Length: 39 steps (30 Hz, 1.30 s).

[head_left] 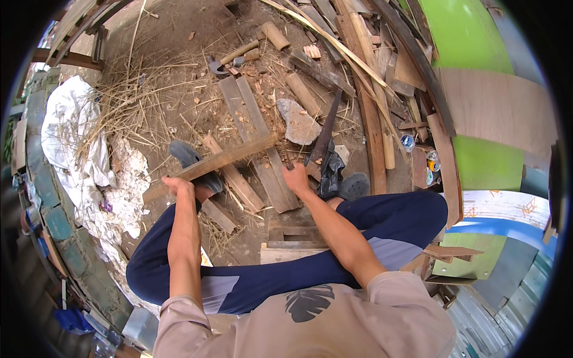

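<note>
My left hand (179, 185) is closed round the near left end of a wooden batten (224, 158). The batten slants up to the right, over my left shoe (184, 154) and across boards on the ground. My right hand (296, 179) is closed beside a long, dark, tapering blade like a handsaw's (327, 122). A small dark piece shows at its fingers; what it belongs to is hidden. Beneath the batten lie two narrow boards (262, 128) side by side and a shorter piece of wood (242, 185). A flat grey stone (298, 122) is close to the blade.
A hammer (216, 67) lies at the far side among straw (155, 101) and wood chips. Long timbers (367, 101) and offcuts are piled right, before a green panel (468, 36). White cloth (74, 131) lies left. A black plastic bag (332, 173) is by my right shoe (354, 187).
</note>
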Motion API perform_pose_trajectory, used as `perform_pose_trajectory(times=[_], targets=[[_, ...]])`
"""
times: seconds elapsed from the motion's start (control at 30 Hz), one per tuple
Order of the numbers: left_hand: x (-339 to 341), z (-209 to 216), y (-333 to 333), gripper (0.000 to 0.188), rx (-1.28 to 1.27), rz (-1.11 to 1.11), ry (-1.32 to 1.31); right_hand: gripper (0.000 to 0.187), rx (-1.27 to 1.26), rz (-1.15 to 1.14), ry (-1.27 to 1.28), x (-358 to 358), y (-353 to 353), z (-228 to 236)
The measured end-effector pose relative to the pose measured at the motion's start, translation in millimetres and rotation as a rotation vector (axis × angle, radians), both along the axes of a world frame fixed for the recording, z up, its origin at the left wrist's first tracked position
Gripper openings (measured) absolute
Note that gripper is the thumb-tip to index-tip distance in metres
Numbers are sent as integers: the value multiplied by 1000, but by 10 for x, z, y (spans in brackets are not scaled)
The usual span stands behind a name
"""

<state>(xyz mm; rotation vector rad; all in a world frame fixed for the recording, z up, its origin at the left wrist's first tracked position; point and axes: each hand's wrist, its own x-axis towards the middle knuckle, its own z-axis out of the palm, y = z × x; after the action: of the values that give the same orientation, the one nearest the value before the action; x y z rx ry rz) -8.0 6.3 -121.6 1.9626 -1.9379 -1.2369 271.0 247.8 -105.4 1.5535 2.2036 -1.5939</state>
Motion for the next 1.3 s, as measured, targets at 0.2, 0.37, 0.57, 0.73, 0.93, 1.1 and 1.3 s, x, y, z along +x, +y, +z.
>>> perform_pose_trajectory(times=[0.2, 0.37, 0.57, 0.73, 0.93, 1.1, 1.3], targets=[[14, -70, -36, 82, 27, 2, 98, 28, -38, -93, -35, -52, 211, 49], [45, 9, 31, 83, 31, -53, 165, 25, -16, -85, 125, -127, 137, 136], [-20, -267, -228, 82, 47, -20, 177, 33, -131, -11, -173, -188, 76, -45], [45, -23, -18, 81, 16, -20, 115, 34, 95, -16, 159, -189, 169, 205], [-4, -332, -242, 77, -64, -50, 132, 30, -73, -2, -193, 14, 87, -159], [-96, -316, -194, 82, -69, -6, -47, 35, 144, -5, 84, -9, 37, -49], [-246, -404, -396, 90, -214, 47, -154, 40, -17, 72, -296, 63, 18, -76]])
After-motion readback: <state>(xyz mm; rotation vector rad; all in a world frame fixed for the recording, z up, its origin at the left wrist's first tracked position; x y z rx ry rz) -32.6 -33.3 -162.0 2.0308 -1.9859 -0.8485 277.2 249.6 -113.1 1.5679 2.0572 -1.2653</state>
